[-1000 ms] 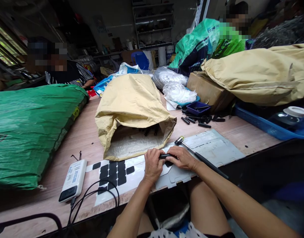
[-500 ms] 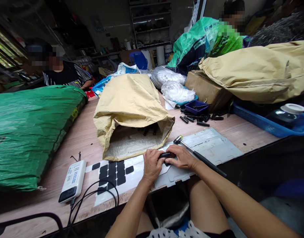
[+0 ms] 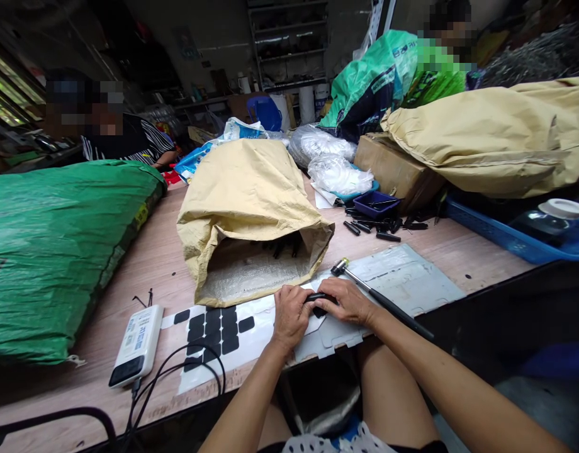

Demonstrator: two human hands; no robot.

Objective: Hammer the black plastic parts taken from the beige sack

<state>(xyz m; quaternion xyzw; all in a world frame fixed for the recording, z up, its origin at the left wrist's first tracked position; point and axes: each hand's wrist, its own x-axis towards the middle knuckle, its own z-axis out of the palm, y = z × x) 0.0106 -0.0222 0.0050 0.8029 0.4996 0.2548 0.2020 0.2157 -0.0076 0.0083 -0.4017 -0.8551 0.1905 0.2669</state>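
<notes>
Between my left hand (image 3: 292, 314) and my right hand (image 3: 342, 301) is a small black elongated piece (image 3: 319, 296), its exact kind unclear. Both hands are closed on it, one at each end, low over the table's front edge. Beneath them lies a grey board (image 3: 403, 277), with a white sheet of black rounded-square pads (image 3: 222, 330) to the left. A hammer (image 3: 381, 299) with a black handle rests on the board, just right of my right hand. Behind my hands, an open tan sack (image 3: 252, 195) faces me with dark pieces inside, partly shadowed.
A white power bank (image 3: 136, 345) with black cables (image 3: 176, 358) lies at left, near a bulging green sack (image 3: 67, 251). Loose black pieces (image 3: 388, 236), a purple tray (image 3: 374, 204), a cardboard box (image 3: 396, 165) and a blue basket (image 3: 520, 233) stand to the right. Two people sit beyond.
The black piece is turned slightly between my fingers. Both hands stay almost in the same place, and the things on the table have not moved.
</notes>
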